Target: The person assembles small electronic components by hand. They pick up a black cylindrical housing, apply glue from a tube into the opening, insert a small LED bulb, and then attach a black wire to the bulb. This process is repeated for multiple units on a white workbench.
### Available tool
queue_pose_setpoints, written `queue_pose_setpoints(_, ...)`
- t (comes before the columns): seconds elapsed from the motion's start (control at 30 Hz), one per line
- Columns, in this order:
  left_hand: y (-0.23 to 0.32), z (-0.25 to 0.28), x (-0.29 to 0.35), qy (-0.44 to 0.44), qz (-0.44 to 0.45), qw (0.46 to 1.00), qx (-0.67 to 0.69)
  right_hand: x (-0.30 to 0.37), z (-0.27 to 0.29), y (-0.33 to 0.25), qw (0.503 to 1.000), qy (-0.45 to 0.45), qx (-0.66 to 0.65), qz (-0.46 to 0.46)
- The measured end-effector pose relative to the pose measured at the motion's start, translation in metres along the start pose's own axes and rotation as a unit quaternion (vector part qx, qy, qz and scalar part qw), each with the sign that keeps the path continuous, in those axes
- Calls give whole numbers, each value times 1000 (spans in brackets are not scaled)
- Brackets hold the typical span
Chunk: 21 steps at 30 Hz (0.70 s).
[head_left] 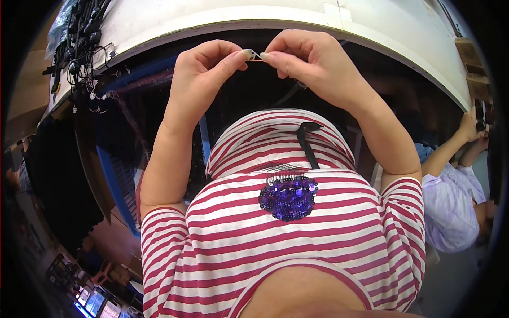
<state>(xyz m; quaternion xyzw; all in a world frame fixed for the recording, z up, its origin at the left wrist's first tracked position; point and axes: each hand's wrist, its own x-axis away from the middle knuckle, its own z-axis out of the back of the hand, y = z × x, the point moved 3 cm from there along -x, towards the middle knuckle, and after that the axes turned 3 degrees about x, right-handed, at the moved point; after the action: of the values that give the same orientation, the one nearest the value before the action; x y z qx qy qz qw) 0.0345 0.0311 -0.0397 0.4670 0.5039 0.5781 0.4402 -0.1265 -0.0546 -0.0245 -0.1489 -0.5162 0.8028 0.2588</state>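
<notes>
Both hands are raised close together at the near edge of a white table. My left hand is closed, pinching a small silvery part between thumb and forefinger. Thin pale and reddish wires run from this part toward my right hand. Its thumb and forefinger are pressed together on the wire ends, with the other fingers curled in. The part is too small and too covered by fingertips for its exact kind to show.
The curved white table spans the far side. At its left corner, black cables with small wired ends hang over the edge beside a clear plastic bag. A blue plastic frame stands at left. A co-worker in a pale top is at right.
</notes>
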Motion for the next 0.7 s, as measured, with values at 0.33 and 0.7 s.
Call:
queue_pose_setpoints(0.33, -9, -5, 1, -48, 12, 988, 148, -4, 5, 2, 995, -42, -76, -56)
queue_pose_setpoints(0.7, -25, -27, 6, -77, 105, 910, 393, 0, 0, 10, 964, -81, -243, -70)
